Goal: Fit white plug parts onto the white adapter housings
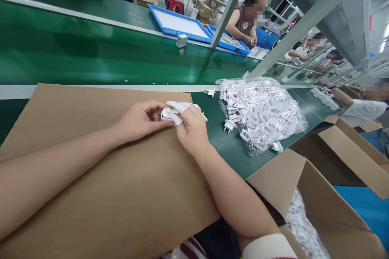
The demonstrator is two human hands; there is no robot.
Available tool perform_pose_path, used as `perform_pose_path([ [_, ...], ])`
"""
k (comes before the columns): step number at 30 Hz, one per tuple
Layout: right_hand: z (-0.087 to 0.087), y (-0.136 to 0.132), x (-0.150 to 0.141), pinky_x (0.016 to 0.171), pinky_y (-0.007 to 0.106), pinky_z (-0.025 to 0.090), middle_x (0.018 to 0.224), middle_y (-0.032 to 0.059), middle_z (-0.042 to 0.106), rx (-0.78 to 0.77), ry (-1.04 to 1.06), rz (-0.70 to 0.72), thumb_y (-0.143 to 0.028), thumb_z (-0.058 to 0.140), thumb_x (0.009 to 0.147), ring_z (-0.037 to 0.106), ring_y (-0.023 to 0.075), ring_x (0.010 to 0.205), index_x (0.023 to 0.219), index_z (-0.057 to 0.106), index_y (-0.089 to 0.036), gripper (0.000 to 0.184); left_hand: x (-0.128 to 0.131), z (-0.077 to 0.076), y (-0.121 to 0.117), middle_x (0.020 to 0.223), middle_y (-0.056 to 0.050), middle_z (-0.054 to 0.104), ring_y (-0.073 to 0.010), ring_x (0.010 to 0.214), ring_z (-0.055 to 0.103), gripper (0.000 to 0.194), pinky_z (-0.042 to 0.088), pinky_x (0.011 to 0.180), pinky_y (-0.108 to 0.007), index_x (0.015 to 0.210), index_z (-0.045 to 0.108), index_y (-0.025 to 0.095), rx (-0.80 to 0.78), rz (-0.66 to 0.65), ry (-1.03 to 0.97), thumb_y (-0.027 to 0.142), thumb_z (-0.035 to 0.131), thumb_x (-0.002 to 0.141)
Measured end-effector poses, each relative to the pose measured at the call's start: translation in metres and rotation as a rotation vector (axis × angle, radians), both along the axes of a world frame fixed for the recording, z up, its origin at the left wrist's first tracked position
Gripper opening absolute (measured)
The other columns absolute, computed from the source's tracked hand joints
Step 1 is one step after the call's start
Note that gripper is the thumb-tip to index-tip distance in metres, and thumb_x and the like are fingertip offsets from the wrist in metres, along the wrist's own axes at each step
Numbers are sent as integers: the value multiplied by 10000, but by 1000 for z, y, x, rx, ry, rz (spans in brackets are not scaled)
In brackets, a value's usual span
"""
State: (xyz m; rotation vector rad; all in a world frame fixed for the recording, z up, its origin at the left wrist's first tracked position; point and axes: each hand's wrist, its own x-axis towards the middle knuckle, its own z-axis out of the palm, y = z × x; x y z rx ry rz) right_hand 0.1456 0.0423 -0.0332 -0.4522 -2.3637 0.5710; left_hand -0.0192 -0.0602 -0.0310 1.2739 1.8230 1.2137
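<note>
Above the cardboard sheet [127, 186], my two hands meet around a small white plastic plug part [165, 115]. My left hand [142, 118] pinches its left end between thumb and fingers. White covers sit on some fingertips of my right hand [193, 127], which closes on the part from the other side. A bit of white plastic shows beyond the right fingers; whether it belongs to the same part I cannot tell. To the right, a clear plastic bag [264, 113] full of white plug parts lies on the green table. Loose two-pin plug parts [229, 125] lie beside it.
A green conveyor belt [91, 56] runs across, carrying a white charger block [181, 41]. Blue trays [179, 24] stand behind it. An open cardboard box [331, 206] with bagged parts is at lower right. A slanting metal post [232, 6] rises beyond; co-workers sit along the line.
</note>
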Motion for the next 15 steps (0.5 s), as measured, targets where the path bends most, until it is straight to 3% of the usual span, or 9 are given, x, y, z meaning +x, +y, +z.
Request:
perform_pose_path([
  [8, 3, -1, -4, 942, 393, 505, 1169, 107, 692, 165, -118, -36, -42, 470, 913, 571, 267, 1061, 1342, 706, -228, 523, -6, -9, 1, 712, 14, 621, -116, 597, 514, 359, 420, 511, -214, 1069, 743, 191, 109, -60, 75, 458, 770, 831],
  [15, 12, -6, -4, 810, 364, 450, 1016, 108, 643, 183, -221, -86, -30, 485, 868, 520, 261, 925, 1185, 727, -181, 427, 3, -4, -4, 754, 1, 658, -122, 669, 571, 349, 387, 584, -239, 804, 720, 162, 87, -1, 433, 474, 624, 926],
])
